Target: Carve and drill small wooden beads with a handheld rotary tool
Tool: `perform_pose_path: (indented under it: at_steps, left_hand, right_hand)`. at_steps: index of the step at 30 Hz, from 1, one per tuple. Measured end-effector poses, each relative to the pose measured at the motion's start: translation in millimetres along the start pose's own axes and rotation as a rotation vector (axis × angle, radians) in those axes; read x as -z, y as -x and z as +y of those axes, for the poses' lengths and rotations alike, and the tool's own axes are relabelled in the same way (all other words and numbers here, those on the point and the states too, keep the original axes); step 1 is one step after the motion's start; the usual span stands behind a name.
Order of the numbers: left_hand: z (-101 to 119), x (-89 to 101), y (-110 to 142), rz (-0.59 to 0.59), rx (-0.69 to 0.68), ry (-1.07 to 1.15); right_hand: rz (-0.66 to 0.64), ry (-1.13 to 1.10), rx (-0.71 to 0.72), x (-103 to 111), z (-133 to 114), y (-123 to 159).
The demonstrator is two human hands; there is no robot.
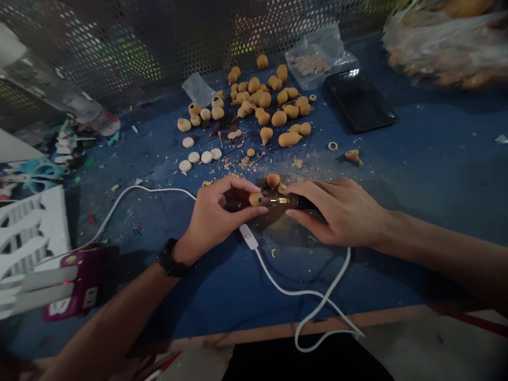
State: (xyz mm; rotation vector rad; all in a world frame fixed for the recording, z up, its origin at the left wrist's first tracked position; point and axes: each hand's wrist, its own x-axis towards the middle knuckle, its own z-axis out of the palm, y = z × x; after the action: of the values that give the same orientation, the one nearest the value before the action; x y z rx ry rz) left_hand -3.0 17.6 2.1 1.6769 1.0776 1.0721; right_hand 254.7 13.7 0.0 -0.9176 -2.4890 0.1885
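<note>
Between the thumb and fingers of my left hand [216, 209] is a small tan gourd [256, 199], its dark opening turned to the right. My right hand [341, 211] is closed around a black rotary tool [304, 202] with a brass-coloured tip. The tool's bit [273, 201] points left and meets or nearly meets the gourd's opening; I cannot tell which. Just behind the tool lies a cut gourd piece [273, 181]. A white cord [293, 291] with an inline switch [248, 236] runs below my hands.
Several small gourds [254, 98] are heaped at the back, with white discs [206, 156] nearer. A black phone-like slab [359, 100] and a plastic bag [313, 61] lie back right. On the left are scissors [43, 169] and a purple power strip [87, 283]. The blue tabletop [436, 185] carries shavings.
</note>
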Motion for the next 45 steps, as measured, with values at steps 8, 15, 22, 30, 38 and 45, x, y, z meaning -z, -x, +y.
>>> perform_pose_path:
  at_steps: [8, 15, 22, 30, 38, 45]
  left_hand:
    - [1, 0.7, 0, 0.025, -0.08, -0.09]
    - [0, 1.0, 0, 0.003, -0.143, -0.101]
    - [0, 1.1, 0, -0.006, -0.146, -0.097]
    - [1, 0.6, 1, -0.002, -0.126, -0.099]
    - [-6, 2.1, 1, 0.031, 0.026, -0.123]
    - [-3, -0.1, 0, 0.019, 0.054, -0.151]
  right_hand:
    - [0.044, 0.098, 0.08, -2, 2, 0]
    - [0.071, 0.128, 0.118, -6, 2, 1]
    - [0.045, 0.104, 0.097, -7, 3, 2]
    - [0.065, 0.123, 0.12, -6, 3, 1]
    - [0.056, 0.082, 0.184, -5, -6, 0]
    - [-0.152, 0.028, 0.368, -7, -37, -3]
